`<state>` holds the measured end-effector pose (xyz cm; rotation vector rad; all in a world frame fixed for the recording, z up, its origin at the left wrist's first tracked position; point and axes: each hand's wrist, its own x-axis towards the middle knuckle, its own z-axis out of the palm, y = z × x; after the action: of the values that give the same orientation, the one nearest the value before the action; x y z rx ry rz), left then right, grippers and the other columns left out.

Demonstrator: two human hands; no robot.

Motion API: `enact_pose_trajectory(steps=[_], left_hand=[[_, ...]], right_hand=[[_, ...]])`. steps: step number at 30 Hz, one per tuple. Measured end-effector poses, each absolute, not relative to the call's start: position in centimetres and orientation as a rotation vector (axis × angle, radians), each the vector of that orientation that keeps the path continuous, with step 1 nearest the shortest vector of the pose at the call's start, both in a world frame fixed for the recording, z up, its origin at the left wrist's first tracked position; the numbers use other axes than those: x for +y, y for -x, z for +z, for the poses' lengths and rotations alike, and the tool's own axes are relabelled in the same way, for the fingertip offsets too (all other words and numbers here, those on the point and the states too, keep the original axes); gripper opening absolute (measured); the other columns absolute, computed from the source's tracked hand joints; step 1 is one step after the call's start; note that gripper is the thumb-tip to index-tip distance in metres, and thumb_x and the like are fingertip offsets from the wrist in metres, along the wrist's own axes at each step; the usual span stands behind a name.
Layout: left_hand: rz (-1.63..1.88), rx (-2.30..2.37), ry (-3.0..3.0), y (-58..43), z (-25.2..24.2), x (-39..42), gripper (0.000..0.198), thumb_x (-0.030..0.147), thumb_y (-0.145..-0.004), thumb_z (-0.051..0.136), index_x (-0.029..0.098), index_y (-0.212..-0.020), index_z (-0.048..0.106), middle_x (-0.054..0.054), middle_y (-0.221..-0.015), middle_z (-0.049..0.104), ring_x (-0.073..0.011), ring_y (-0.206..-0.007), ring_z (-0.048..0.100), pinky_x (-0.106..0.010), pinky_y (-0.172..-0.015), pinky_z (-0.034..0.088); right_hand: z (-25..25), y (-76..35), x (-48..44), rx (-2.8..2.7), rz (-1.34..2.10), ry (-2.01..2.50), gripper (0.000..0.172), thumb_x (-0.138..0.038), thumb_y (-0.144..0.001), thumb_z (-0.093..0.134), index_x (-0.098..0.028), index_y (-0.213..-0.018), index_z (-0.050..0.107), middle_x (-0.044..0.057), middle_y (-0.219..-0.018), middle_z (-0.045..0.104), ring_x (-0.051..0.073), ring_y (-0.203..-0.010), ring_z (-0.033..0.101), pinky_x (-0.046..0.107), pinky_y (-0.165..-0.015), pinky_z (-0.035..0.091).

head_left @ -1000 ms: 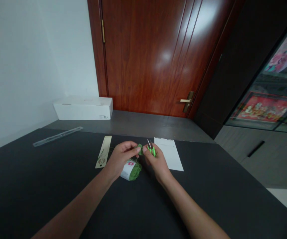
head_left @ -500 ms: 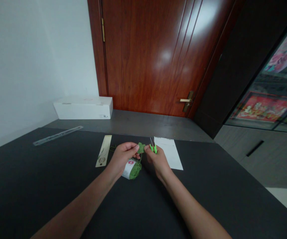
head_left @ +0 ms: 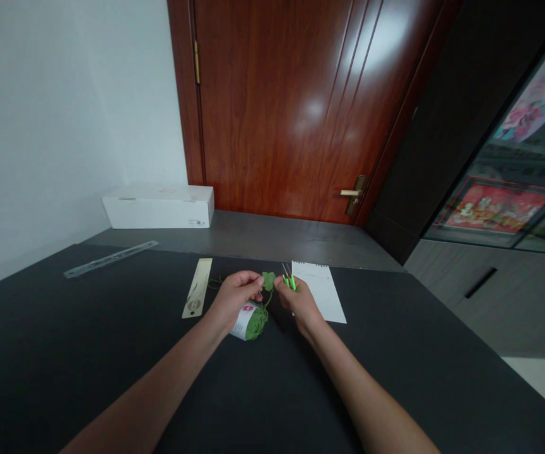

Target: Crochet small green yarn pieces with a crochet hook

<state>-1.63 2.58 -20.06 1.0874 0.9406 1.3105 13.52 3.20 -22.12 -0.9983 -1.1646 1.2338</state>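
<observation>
Green piece (head_left: 268, 280), now flatter (scissors (head_left: 293, 282) in right hand (head_left: 303, 301))

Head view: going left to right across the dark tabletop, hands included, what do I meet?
Clear plastic strip → cream card strip → left hand → small green piece → right hand → white paper.

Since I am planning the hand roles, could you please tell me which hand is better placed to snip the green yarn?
Probably the right hand: it holds the green-handled scissors, close to the small green piece that the left hand seems to pinch near the green yarn.
</observation>
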Motion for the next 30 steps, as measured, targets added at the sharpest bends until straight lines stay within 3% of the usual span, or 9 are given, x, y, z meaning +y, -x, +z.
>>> enact_pose_trajectory(steps=[4, 10, 15, 19, 24, 30], left_hand=[[1.305, 0.929, -1.092, 1.5, -20.0, 2.6, 0.021, 0.026, -0.067, 0.084, 0.012, -0.074, 0.071, -0.002, -0.061, 0.067, -0.0129, -0.051, 0.060, -0.022, -0.052, 0.044], [1.318, 0.859, -1.045, 1.4, -19.6, 2.7, 0.020, 0.024, -0.065, 0.086, 0.012, -0.076, 0.074, -0.005, -0.066, 0.070, -0.0131, -0.054, 0.061, -0.024, -0.055, 0.046], [1.340, 0.744, -0.916, 1.8, -19.4, 2.9, 0.020, 0.022, -0.065, 0.087, 0.010, -0.074, 0.074, -0.007, -0.072, 0.071, -0.0146, -0.065, 0.063, -0.027, -0.065, 0.051], [1.319, 0.663, -0.815, 2.3, -19.1, 2.8, 0.018, 0.019, -0.069, 0.084, 0.010, -0.078, 0.073, -0.008, -0.076, 0.070, -0.0161, -0.071, 0.065, -0.030, -0.072, 0.053], [1.281, 0.637, -0.714, 2.5, -19.1, 2.8, 0.011, 0.013, -0.073, 0.079, 0.010, -0.080, 0.071, -0.009, -0.079, 0.071, -0.0171, -0.072, 0.066, -0.031, -0.073, 0.055], [1.278, 0.660, -0.611, 2.7, -19.0, 2.8, 0.005, 0.007, -0.078, 0.072, 0.011, -0.079, 0.069, -0.009, -0.076, 0.070, -0.0170, -0.068, 0.066, -0.031, -0.069, 0.056]], right_hand=[[-22.2, -13.8, 3.5, -1.157, 1.171, 1.020, 0.046, -0.061, -0.068, 0.071, -0.022, -0.064, 0.047, -0.010, -0.046, 0.033, 0.008, -0.044, 0.026, 0.024, -0.043, 0.020], [-21.5, -14.0, 3.4, -1.323, 0.948, 0.987, 0.035, -0.053, -0.072, 0.072, -0.020, -0.072, 0.063, -0.003, -0.059, 0.051, 0.014, -0.060, 0.042, 0.025, -0.053, 0.031], [-21.8, -13.7, 3.2, -1.332, 1.223, 0.927, 0.042, -0.058, -0.067, 0.076, -0.020, -0.073, 0.061, -0.008, -0.051, 0.040, 0.010, -0.049, 0.032, 0.024, -0.047, 0.024], [-22.2, -13.5, 3.1, -1.291, 1.237, 0.926, 0.045, -0.061, -0.069, 0.074, -0.019, -0.074, 0.059, -0.009, -0.050, 0.038, 0.008, -0.045, 0.028, 0.023, -0.045, 0.022], [-21.9, -13.2, 2.7, -1.298, 1.370, 0.842, 0.052, -0.062, -0.069, 0.074, -0.018, -0.095, 0.063, -0.011, -0.051, 0.039, 0.007, -0.042, 0.028, 0.023, -0.043, 0.019], [-21.6, -13.0, 2.4, -1.223, 1.507, 0.772, 0.043, -0.054, -0.067, 0.079, -0.019, -0.073, 0.054, -0.012, -0.046, 0.033, 0.005, -0.042, 0.023, 0.024, -0.044, 0.014]])
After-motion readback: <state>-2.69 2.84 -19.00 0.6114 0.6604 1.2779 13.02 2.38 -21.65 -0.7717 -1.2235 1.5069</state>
